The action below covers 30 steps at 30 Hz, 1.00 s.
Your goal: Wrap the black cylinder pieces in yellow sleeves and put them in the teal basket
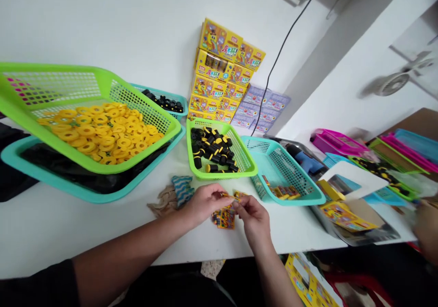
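My left hand [207, 203] and my right hand [253, 218] meet over the table, fingers pinched on a small yellow printed piece [230, 196]; whether it is card or a label, I cannot tell. More colourful printed pieces [225, 219] lie on the tabletop just below the fingers. A crumpled blue-and-white patterned cloth [182, 190] and a beige cloth [165, 201] rest left of my left hand. Behind the hands stands a green basket [224, 175] of black cylinders with yellow bands [214, 147]. Similar small printed pieces [284, 191] lie in the turquoise basket [272, 161] on the right.
A tilted green basket [102, 166] of yellow rings [102, 129] sits on a turquoise basket [68, 189] holding black material. Stacked yellow boxes [219, 76] and purple boxes [260, 108] stand against the wall. A metal tray [379, 239] carries an opened yellow box [347, 215]. Someone's blurred hand [426, 227] is far right.
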{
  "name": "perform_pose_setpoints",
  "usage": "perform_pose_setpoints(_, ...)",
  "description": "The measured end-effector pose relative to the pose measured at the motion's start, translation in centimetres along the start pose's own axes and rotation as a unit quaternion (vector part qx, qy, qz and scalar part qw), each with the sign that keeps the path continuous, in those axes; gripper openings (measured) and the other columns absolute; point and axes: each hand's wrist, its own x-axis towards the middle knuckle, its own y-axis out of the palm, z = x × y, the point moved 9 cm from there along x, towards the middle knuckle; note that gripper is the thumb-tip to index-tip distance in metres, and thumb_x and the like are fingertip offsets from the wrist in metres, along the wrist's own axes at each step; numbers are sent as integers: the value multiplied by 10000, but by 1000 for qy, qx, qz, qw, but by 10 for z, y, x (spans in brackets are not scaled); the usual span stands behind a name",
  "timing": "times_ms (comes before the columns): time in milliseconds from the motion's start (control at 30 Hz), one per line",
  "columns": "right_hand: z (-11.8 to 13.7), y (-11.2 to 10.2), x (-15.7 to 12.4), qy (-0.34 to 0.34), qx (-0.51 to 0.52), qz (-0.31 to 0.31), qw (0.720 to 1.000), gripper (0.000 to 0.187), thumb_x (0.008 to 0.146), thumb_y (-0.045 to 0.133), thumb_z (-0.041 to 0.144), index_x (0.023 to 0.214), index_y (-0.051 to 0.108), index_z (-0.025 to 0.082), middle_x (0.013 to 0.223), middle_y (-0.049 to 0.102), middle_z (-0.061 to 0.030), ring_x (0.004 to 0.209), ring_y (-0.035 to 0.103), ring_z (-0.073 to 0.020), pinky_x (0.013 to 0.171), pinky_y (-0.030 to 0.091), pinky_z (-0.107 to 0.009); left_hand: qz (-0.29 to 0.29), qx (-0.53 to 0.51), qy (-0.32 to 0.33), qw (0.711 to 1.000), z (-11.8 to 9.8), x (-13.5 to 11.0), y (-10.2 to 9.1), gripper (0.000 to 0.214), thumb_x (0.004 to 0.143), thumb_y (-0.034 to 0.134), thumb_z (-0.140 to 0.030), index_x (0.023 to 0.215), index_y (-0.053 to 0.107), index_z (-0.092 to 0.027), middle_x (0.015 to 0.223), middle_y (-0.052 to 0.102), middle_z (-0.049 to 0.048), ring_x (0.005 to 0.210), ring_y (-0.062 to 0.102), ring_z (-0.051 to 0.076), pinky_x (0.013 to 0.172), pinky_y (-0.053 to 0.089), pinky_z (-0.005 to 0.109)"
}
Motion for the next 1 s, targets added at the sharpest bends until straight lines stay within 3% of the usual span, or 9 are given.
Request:
perform_pose_setpoints(200, 39, -1, 45, -55, -113, 35, 991, 308, 811, 599, 481, 739, 642, 184, 623, 594, -18, 575, 523, -154, 545, 419, -269, -18, 1, -44, 999, 11, 6, -8, 406, 696, 643, -546, 633, 602, -148, 568, 546, 1, 529, 435, 121, 493, 293, 251)
perform_pose_setpoints(267, 66, 5, 72, -118, -229, 11, 966, 245, 831, 581, 410, 769, 662, 188, 704, 644, -40, 661, 573, -175, 619, 444, -280, -29, 36, -27, 999, 9, 8, -12, 405, 704, 625, -540, 579, 556, -160, 541, 500, -9, 529, 411, 119, 506, 272, 258)
perform_pose_setpoints(333, 83, 36, 99, -166, -369, 72, 912, 118, 812, 595, 267, 788, 684, 195, 802, 685, -46, 754, 610, -182, 711, 454, -284, -23, 70, -9, 997, 7, 8, -13, 415, 709, 621, -530, 535, 511, -170, 514, 436, -27, 527, 376, 114, 518, 251, 262)
perform_pose_setpoints(367, 82, 58, 110, -167, -443, 138, 870, 89, 787, 617, 212, 810, 700, 192, 831, 697, -48, 769, 616, -184, 711, 450, -278, -18, 82, -1, 996, 5, 8, -13, 416, 710, 624, -523, 523, 497, -173, 510, 411, -32, 530, 361, 112, 524, 243, 262)
perform_pose_setpoints(467, 73, 100, 137, -136, -479, 235, 835, 177, 626, 738, 101, 781, 739, 187, 776, 711, -1, 733, 616, -155, 658, 420, -223, -15, 103, 14, 994, 3, 7, -16, 407, 702, 647, -495, 507, 473, -183, 513, 380, -36, 535, 336, 113, 531, 233, 267)
perform_pose_setpoints(567, 60, 122, 149, -106, -505, 277, 811, 237, 602, 722, 39, 817, 748, 135, 746, 706, 35, 713, 599, -90, 664, 392, -173, -13, 122, 26, 992, 6, 9, -15, 406, 677, 692, -471, 506, 452, -193, 514, 375, -35, 529, 325, 115, 522, 225, 274)
perform_pose_setpoints(667, 51, 132, 148, -88, -532, 284, 793, 109, 632, 713, 100, 733, 707, 59, 672, 675, 49, 673, 577, -45, 646, 376, -142, 0, 151, 53, 987, 6, 8, -8, 413, 669, 735, -453, 513, 454, -192, 525, 395, -32, 526, 328, 113, 509, 227, 277)
perform_pose_setpoints(867, 61, 129, 153, -106, -546, 229, 798, 130, 699, 689, 200, 735, 678, 76, 748, 678, 27, 788, 632, -83, 711, 411, -158, 10, 252, 201, 947, -22, -4, 1, 376, 817, 654, -328, 526, 468, -179, 593, 449, -10, 582, 416, 126, 568, 296, 282)
perform_pose_setpoints(1000, 89, 89, 149, -133, -486, 164, 848, 264, 721, 723, 305, 908, 684, 123, 832, 687, -36, 774, 621, -157, 714, 456, -242, 34, 265, 225, 937, -29, -9, 7, 288, 919, 524, -272, 664, 612, -168, 692, 528, 17, 689, 505, 143, 651, 358, 272)
